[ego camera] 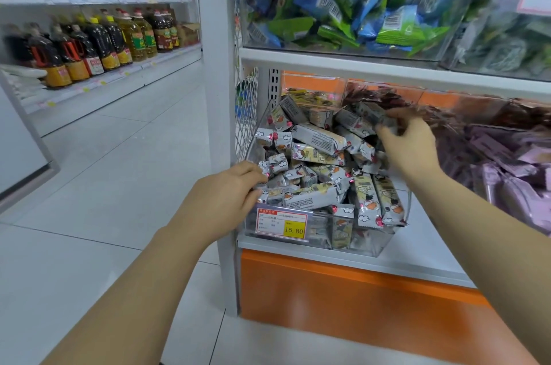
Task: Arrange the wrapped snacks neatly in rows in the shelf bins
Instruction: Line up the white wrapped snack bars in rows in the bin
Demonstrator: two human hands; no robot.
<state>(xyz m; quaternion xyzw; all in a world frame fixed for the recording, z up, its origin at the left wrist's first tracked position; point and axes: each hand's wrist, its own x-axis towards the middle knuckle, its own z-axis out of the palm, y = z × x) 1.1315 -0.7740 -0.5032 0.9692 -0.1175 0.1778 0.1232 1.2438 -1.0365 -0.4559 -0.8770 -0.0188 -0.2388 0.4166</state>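
The wrapped snacks (pixel 319 153) lie heaped in the clear bin (pixel 378 248), the left hand (pixel 226 195) grips small packs (pixel 275 163) at its front left corner, the right hand (pixel 408 145) pinches one bar (pixel 366 116) near the back right, and laying each flat, side by side, should work best.

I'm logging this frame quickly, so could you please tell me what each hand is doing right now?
Left hand: holds small wrapped snacks at the bin's front corner.
Right hand: pinches a wrapped snack near the back.
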